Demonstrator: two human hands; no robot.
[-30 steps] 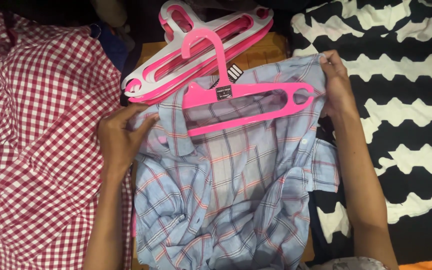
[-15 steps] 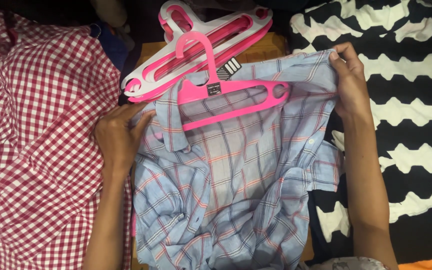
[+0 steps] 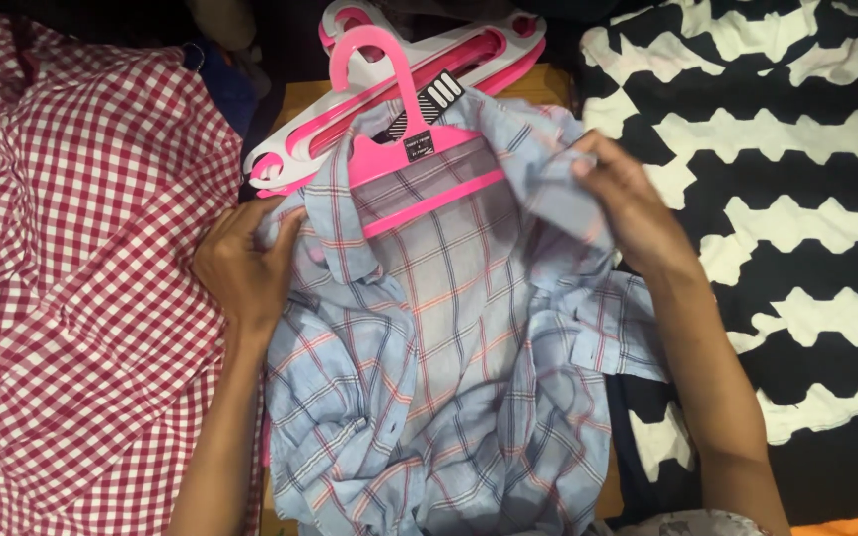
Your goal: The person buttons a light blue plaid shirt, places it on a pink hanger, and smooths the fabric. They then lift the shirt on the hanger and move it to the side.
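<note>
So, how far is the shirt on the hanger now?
Done: the bright pink plastic hanger lies inside the light blue checked shirt. In hand: the left hand holds the collar side and the right hand grips the other shoulder. Left: the front is unbuttoned.

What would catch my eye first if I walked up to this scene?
Most striking is the bright pink hanger at top centre, tucked inside the light blue plaid shirt that the left hand and right hand grip at the shoulders. A red checked shirt lies left; a black-and-white zigzag cloth lies right.
</note>
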